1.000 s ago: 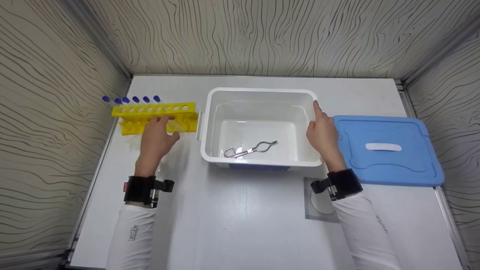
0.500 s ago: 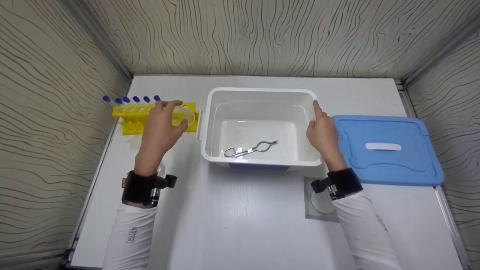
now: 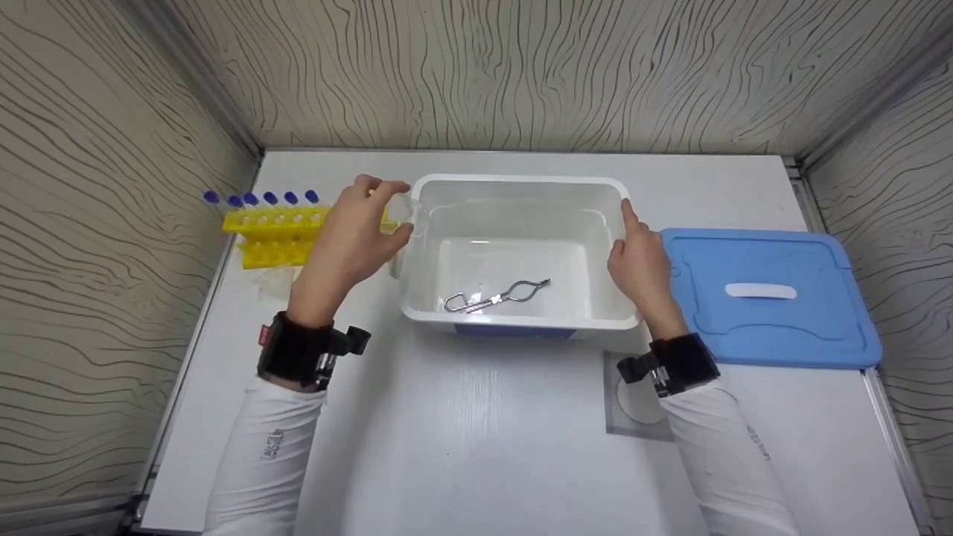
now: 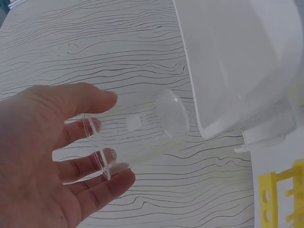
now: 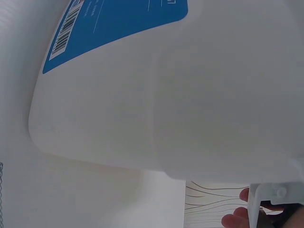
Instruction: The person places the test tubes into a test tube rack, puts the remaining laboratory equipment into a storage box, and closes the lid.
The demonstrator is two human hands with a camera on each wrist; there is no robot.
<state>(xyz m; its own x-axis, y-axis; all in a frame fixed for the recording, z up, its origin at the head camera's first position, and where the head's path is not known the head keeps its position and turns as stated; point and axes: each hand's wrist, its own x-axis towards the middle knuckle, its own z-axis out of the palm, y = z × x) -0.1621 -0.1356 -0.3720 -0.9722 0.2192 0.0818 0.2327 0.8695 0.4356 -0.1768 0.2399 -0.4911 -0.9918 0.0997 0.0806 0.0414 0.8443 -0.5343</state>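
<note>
My left hand (image 3: 346,238) holds a clear beaker (image 4: 152,118) at its rim, thumb on one side and fingers on the other. In the head view the beaker overlaps the left rim of a white plastic storage box (image 3: 521,325). My right hand (image 3: 640,260) grips the box's right side, index finger stretched along the rim; in the right wrist view its fingertips (image 5: 232,221) show behind the white side handle (image 5: 275,192). Metal crucible tongs (image 3: 497,298) lie on the box floor, near its front wall.
A yellow test tube rack (image 3: 275,253) with several blue-capped tubes stands left of the box, partly behind my left hand. A clear item (image 3: 274,283) lies before it. The blue lid (image 3: 767,320) lies at right. A grey square with a white disc (image 3: 640,409) is partly under my right forearm.
My left hand has lifted the beaker from in front of the rack and carried it right to the box's left rim. The right hand and the box have stayed put.
</note>
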